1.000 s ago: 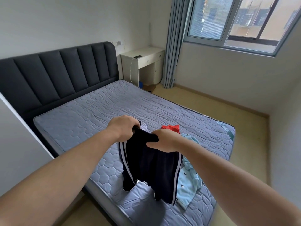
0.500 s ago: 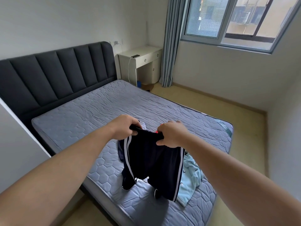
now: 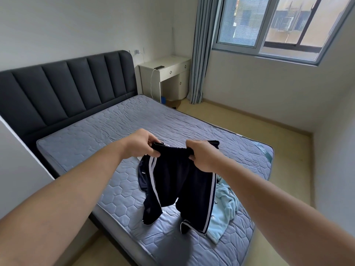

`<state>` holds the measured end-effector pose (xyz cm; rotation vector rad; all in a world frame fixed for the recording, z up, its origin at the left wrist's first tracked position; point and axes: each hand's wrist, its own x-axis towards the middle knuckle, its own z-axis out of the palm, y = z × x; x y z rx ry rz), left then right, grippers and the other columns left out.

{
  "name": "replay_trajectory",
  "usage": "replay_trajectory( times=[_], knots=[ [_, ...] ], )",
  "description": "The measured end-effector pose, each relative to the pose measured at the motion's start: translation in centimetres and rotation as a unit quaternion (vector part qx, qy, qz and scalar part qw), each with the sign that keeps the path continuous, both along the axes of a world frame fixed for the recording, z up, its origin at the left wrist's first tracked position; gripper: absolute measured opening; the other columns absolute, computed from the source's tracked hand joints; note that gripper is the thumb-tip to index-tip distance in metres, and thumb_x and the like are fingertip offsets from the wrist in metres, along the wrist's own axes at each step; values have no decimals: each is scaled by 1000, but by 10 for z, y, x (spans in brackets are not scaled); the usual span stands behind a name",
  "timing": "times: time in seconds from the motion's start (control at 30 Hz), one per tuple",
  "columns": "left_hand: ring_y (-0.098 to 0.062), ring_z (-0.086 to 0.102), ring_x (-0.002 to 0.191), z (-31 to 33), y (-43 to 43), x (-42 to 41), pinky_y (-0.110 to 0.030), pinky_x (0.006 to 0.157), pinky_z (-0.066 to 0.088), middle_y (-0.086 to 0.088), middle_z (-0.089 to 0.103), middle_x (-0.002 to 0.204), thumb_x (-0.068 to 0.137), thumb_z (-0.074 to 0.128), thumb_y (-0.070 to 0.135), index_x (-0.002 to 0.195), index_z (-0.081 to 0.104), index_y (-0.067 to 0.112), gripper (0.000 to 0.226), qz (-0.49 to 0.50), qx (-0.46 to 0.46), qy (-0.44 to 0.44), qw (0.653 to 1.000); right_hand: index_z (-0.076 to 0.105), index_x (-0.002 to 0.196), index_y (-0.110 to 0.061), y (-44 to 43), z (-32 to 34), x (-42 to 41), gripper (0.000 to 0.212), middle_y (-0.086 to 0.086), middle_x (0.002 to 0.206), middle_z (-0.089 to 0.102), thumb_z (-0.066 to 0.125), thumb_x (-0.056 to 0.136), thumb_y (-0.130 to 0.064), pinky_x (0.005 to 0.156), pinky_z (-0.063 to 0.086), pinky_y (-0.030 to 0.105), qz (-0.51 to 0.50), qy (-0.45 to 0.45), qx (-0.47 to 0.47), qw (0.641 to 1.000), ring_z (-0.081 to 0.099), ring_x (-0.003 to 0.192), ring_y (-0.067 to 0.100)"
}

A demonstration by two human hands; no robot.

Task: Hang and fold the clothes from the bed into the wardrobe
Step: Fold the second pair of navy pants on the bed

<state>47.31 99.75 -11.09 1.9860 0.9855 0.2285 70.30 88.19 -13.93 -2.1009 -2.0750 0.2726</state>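
While the left hand [image 3: 143, 144] and right hand [image 3: 201, 156] grip their waistband, the dark shorts [image 3: 182, 181] hang over the bed [image 3: 96, 135].
Hold both ends level so the legs drop straight before folding.

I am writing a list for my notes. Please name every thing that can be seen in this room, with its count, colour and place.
shorts: one, dark navy with white side stripes, held up by the waistband over the bed, leg ends touching it
garment: one, light blue, crumpled on the mattress to the right of the shorts
mattress: one, grey-blue, quilted, centre of the room
headboard: one, dark grey, padded, against the wall
desk: one, white, beside the headboard
phone: one, black, on the desk
cable: one, white, hanging from the phone
curtain: one, grey-blue, left of the window
window: one, grey frame, right wall
left hand: grips the waistband's left end
right hand: grips the waistband towards its right end
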Motion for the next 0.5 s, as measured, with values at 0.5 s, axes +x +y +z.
replay_trajectory(
  times=[0.5],
  knots=[
    [-3, 21, 150, 16, 5, 12, -41, 122, 21, 31, 20, 161, 68, 90, 24, 91, 82, 26, 24, -126, 11, -92, 988, 54, 58, -16, -17, 61, -11, 42, -6, 63, 48, 80, 84, -36, 55, 41, 29, 192, 29, 202, 960, 40, 56, 7]
  ],
)
